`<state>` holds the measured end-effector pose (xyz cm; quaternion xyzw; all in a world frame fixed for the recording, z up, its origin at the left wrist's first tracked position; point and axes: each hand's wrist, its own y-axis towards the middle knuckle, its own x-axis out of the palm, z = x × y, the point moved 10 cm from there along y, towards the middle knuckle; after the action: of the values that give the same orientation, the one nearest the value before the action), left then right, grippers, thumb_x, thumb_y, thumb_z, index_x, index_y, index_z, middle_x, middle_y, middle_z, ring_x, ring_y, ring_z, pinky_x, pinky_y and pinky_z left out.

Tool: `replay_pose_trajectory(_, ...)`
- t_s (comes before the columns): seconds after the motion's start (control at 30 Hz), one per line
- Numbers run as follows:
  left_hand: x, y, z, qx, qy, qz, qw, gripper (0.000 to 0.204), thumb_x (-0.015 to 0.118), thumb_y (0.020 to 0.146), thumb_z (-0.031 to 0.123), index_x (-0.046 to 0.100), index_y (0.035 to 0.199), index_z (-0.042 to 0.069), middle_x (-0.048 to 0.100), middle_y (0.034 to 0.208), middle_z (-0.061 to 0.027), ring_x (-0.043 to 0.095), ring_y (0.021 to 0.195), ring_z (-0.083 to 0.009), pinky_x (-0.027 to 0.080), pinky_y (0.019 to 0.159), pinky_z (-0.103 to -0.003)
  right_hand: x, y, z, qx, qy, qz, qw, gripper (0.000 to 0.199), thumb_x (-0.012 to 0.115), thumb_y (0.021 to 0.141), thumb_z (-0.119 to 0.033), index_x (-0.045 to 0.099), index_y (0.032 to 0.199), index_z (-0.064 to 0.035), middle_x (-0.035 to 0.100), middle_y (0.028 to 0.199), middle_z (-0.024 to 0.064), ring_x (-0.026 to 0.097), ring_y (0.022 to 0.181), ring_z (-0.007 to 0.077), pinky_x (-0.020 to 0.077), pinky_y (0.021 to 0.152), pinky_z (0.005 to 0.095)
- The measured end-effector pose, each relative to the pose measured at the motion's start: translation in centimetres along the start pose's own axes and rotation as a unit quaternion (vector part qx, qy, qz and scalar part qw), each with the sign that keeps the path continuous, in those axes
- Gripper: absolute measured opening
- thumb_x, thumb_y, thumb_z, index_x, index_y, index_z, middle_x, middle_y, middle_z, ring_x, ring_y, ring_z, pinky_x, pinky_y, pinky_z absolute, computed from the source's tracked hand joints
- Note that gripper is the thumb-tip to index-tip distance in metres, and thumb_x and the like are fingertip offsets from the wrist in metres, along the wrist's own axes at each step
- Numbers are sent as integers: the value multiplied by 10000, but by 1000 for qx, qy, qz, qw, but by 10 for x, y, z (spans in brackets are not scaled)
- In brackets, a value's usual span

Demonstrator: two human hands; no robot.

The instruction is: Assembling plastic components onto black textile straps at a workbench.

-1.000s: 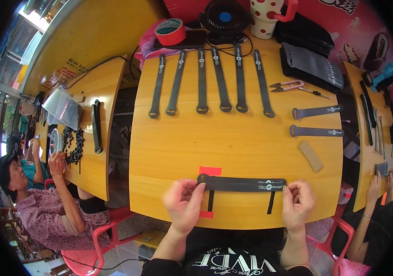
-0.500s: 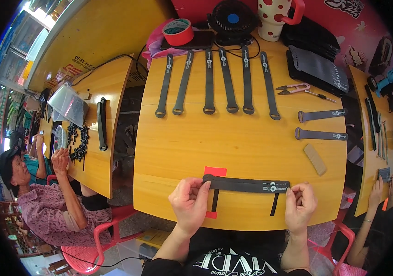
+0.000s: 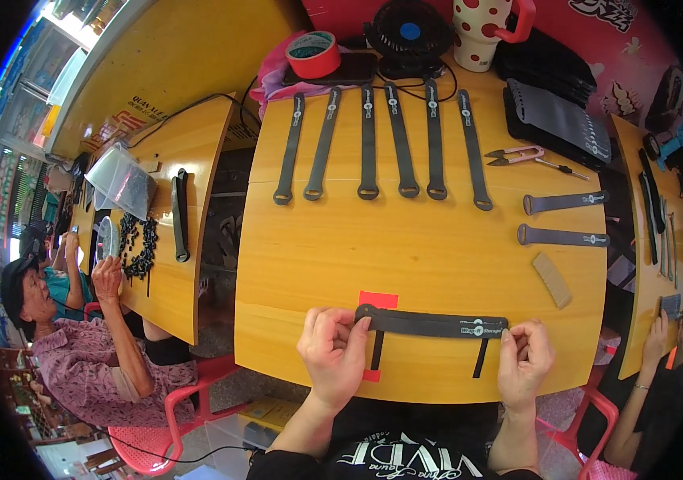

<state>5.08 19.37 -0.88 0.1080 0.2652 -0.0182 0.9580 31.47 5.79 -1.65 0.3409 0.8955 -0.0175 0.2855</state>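
Note:
Near the table's front edge, a dark strap (image 3: pixel 429 323) with white print at its right end lies level across the wood. The print shows doubled, as if two straps overlap. My left hand (image 3: pixel 331 356) pinches the strap's rounded left end between thumb and fingers. At the other end, my right hand (image 3: pixel 524 360) pinches the tip, its fingers curled in. Below the strap, a black strip (image 3: pixel 377 350) and another black strip (image 3: pixel 480 360) run toward the table edge. Red tape (image 3: pixel 378 299) sticks to the table just beyond the left end, with a smaller red piece (image 3: pixel 371 375) nearer me.
Several looped straps (image 3: pixel 368 144) lie in a row at the back; two more (image 3: pixel 563 236) lie right, near a tan block (image 3: pixel 551 280) and pink-handled snips (image 3: pixel 515 155). Behind stand a fan (image 3: pixel 409 36), tape roll (image 3: pixel 313 56) and dotted tumbler (image 3: pixel 481 36). People work at both sides.
The whole view has shifted slightly. Both hands keep their pinch on the strap's ends, and the strap stays in place.

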Motion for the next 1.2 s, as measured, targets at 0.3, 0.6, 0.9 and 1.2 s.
replay_pose_trajectory(0.3, -2, -1, 0, 13, -15, 0, 1000, 131, 695, 767, -114, 612, 807, -21, 550, 803, -63, 497, 533, -73, 369, 473, -210, 3, 0, 0, 8, -1, -5, 1000, 162, 614, 786, 113, 511, 817, -8, 484, 708, 64, 474, 550, 128, 367, 504, 254)
replay_pose_trajectory(0.6, 3, 1, 4, 63, 16, -20, 998, 103, 668, 786, -107, 611, 779, -22, 538, 769, -62, 498, 523, -91, 369, 464, -221, -1, -2, 4, -15, -13, 15, 1000, 146, 632, 782, 98, 546, 803, -18, 508, 699, 76, 522, 534, 157, 392, 485, 271)
replay_pose_trajectory(0.9, 2, -2, -8, 17, -19, -9, 1000, 83, 676, 782, -81, 618, 793, -22, 525, 739, -72, 474, 551, -127, 374, 505, -263, -1, 0, -2, -25, 17, 18, 999, 157, 635, 785, 99, 527, 801, -13, 551, 692, 80, 558, 536, 158, 429, 484, 266)
replay_pose_trajectory(1.2, 1, -4, -6, 37, -36, 4, 999, 69, 670, 785, -73, 619, 782, -28, 524, 724, -74, 474, 555, -139, 373, 511, -275, -4, -3, -6, -46, 17, 30, 998, 146, 634, 786, 81, 534, 817, -21, 556, 695, 82, 569, 549, 180, 435, 496, 293)
